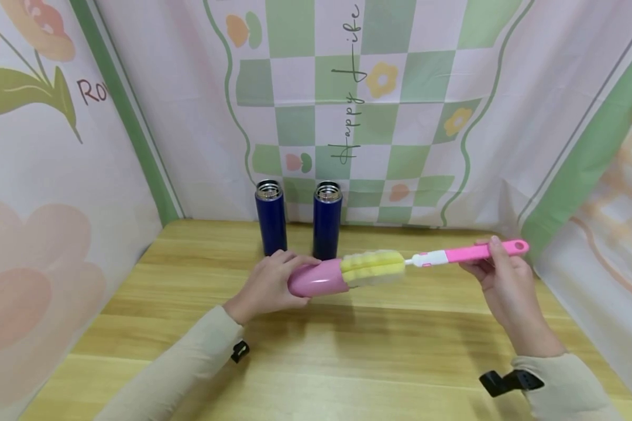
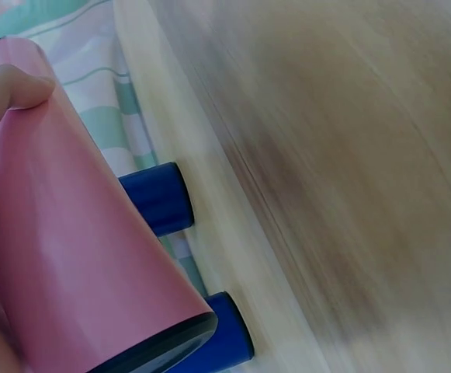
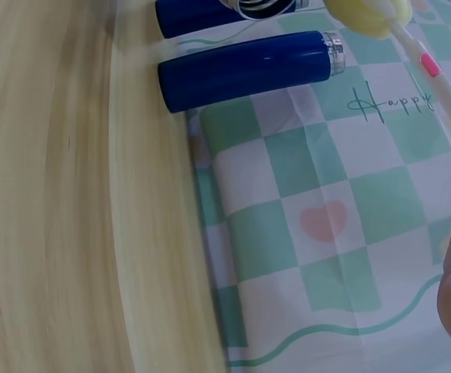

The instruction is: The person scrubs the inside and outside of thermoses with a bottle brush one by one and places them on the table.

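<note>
My left hand grips a pink bottle above the table, tilted almost onto its side with its mouth end to the right. Its dark base shows in the left wrist view. In my right hand is the pink and white handle of a bottle brush, pinched between thumb and fingers. The brush's yellow sponge head covers the bottle's mouth end in the head view. From the right wrist, the sponge appears beside a metal-rimmed mouth, apart from it.
Two dark blue bottles stand upright and uncapped at the back of the wooden table, just behind the pink bottle. Patterned cloth hangs behind the table and along both sides.
</note>
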`<state>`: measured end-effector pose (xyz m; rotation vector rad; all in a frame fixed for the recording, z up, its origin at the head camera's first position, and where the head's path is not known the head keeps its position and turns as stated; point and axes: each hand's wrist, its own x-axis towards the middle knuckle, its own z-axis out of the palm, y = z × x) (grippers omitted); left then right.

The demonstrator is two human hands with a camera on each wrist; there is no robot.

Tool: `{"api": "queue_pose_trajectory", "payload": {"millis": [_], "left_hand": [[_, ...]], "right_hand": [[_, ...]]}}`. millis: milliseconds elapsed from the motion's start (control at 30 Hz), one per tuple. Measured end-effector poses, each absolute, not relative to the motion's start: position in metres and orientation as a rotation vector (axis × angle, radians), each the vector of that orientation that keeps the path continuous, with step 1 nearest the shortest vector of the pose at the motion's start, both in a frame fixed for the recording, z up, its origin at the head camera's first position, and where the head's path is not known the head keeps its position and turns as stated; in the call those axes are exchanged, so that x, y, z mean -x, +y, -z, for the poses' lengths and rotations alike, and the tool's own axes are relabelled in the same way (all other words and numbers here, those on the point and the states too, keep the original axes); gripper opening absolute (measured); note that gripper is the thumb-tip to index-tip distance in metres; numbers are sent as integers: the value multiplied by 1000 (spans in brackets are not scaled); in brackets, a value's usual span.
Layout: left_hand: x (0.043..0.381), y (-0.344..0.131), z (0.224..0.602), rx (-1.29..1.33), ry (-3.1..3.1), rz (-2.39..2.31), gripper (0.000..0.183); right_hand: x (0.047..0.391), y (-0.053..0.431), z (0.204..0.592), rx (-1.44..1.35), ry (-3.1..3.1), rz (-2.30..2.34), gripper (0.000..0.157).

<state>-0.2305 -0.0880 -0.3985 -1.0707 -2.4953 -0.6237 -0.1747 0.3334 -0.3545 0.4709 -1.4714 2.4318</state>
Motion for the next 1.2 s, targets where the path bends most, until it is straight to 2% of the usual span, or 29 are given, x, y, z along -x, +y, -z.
{"api": "queue_pose_trajectory", "payload": {"millis": [667,1200], "left_hand": [[229,-86,398,1091,-2500,666,65],[234,-92,397,1055,-2480,685,66]], "right_hand": [[176,331,355,-455,-1429,-2395,28],[177,335,363,-321,-1563,-2330,24]]}}
